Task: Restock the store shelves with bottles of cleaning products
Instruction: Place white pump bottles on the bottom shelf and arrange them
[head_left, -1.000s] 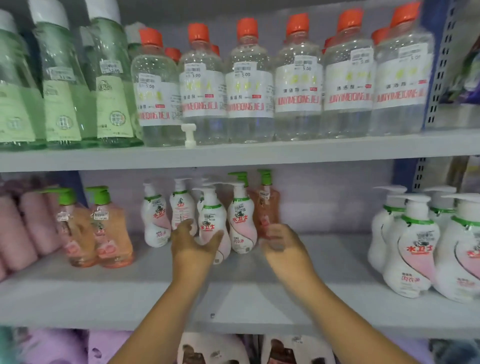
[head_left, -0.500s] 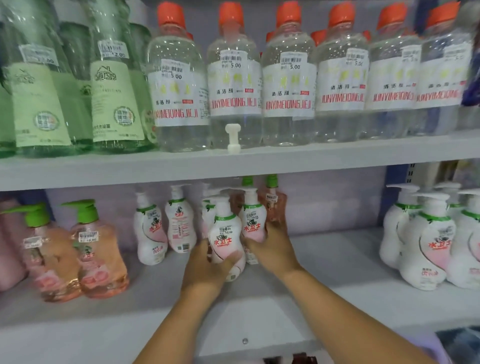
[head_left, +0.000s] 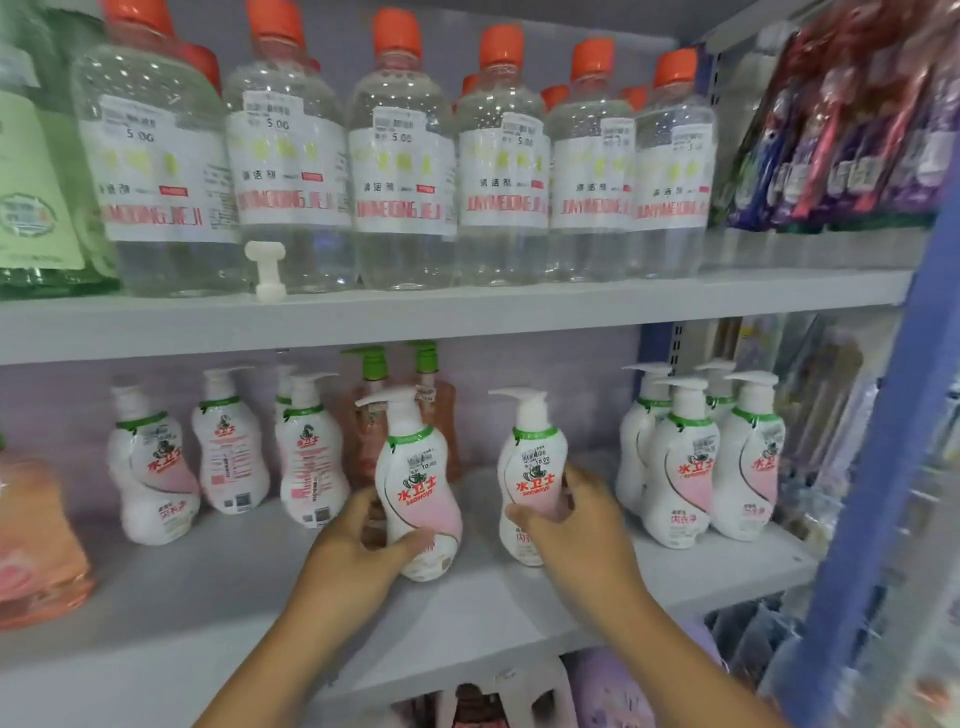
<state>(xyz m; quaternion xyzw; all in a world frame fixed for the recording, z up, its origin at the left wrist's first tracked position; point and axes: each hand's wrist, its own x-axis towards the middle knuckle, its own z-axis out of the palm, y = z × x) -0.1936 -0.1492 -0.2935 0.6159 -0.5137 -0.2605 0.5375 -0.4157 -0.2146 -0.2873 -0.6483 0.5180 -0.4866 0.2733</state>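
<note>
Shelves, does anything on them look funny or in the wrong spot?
Yes. A small white plastic piece stands loose on the upper shelf before the orange-capped clear bottles. It resembles a detached pump top and belongs to no bottle there.

The green bottle (head_left: 36, 171) at upper left is cut by the frame edge, as is the blurred orange bottle (head_left: 36, 540) below it; 2 orange pump bottles (head_left: 441, 410) stand half hidden behind white ones
</note>
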